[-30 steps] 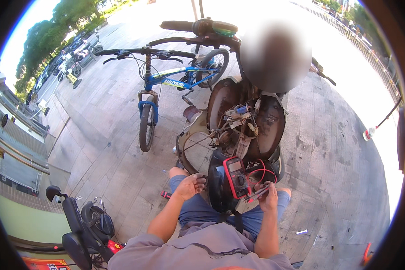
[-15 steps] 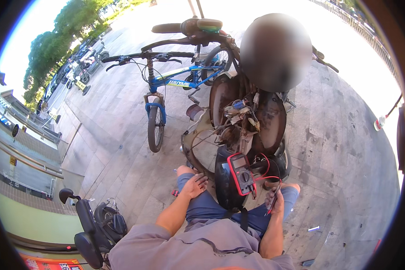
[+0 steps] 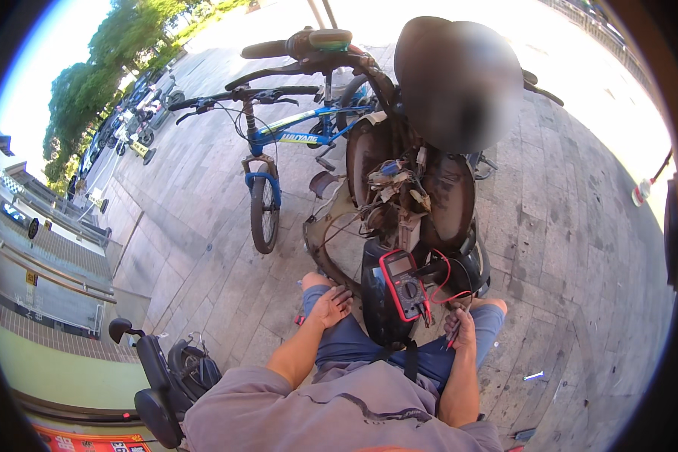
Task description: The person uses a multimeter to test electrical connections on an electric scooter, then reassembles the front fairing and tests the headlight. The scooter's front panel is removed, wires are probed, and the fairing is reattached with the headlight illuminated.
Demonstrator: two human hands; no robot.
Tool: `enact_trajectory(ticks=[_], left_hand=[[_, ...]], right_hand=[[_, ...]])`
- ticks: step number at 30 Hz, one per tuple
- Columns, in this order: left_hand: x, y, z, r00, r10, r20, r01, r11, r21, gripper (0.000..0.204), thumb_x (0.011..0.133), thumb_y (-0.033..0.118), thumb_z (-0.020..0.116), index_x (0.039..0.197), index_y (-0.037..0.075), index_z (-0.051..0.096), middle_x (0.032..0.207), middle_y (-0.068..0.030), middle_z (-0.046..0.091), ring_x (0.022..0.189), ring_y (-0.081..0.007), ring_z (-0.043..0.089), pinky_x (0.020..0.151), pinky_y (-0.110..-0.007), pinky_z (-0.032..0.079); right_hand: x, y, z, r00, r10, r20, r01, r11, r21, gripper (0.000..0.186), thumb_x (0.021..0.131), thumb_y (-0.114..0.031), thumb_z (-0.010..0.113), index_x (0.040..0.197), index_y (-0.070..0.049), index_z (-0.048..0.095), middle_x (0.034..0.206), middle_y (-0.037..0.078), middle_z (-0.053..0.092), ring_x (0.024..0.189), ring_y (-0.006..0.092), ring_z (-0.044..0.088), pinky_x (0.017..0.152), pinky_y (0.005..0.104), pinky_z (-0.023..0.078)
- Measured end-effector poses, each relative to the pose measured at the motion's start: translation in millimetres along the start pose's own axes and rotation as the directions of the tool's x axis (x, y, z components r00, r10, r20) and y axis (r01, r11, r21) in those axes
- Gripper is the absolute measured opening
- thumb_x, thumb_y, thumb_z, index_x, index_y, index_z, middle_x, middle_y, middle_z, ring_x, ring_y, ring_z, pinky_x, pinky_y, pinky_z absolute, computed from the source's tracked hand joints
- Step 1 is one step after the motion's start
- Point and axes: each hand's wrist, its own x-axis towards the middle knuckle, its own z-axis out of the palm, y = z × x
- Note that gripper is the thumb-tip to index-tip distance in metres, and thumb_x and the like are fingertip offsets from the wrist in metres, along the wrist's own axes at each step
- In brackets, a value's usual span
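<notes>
A red-rimmed digital multimeter (image 3: pixel 404 285) with a round dial rests on the black front wheel cover (image 3: pixel 382 320) of a partly stripped scooter, between my knees. My right hand (image 3: pixel 460 327), over my right thigh, is closed around the multimeter test probes (image 3: pixel 452 341); a red tip pokes out below the fingers. Their red and black leads loop up and back to the meter. My left hand (image 3: pixel 331 306) lies on my left thigh with its fingers stretched out and nothing in it. Beyond the meter, a tangle of wires and connectors (image 3: pixel 392 184) hangs exposed in the scooter's front.
A blue bicycle (image 3: pixel 264 188) stands at the left of the scooter, and a small black scooter (image 3: pixel 173 369) is at the lower left. On the paving lie a wrench (image 3: pixel 533 376) at my right and a small red item (image 3: pixel 300 320) by my left knee.
The view has shifted slightly. My right hand still holds the probes, a little higher in the picture, and my left hand stays on my thigh.
</notes>
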Motion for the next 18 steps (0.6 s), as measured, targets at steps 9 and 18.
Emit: enact_trajectory(ticks=[9, 18], left_hand=[[-2.3, 5.8, -4.6, 1.0, 0.019, 0.021, -0.019, 1.0, -0.018, 0.041, 0.089, 0.034, 0.057, 0.123, 0.01, 0.05, 0.117, -0.0091, 0.059, 0.099, -0.0266, 0.057, 0.084, -0.04, 0.047], [-4.7, 4.0, -8.8, 0.999, 0.028, 0.022, -0.026, 0.997, -0.07, 0.045, 0.088, 0.034, 0.058, 0.126, 0.011, 0.048, 0.12, -0.0101, 0.057, 0.099, -0.0273, 0.056, 0.084, -0.041, 0.046]], right_hand=[[0.6, 1.1, 9.6, 0.999, -0.018, -0.047, 0.02, 0.999, 0.041, 0.026, 0.08, -0.02, 0.066, 0.102, -0.014, 0.055, 0.099, 0.004, 0.061, 0.088, 0.0184, 0.06, 0.073, 0.0347, 0.052], [1.9, 3.9, 7.9, 0.998, -0.011, -0.066, 0.014, 0.999, 0.046, 0.032, 0.081, -0.021, 0.066, 0.109, -0.011, 0.055, 0.103, 0.006, 0.061, 0.092, 0.022, 0.06, 0.076, 0.0397, 0.053]])
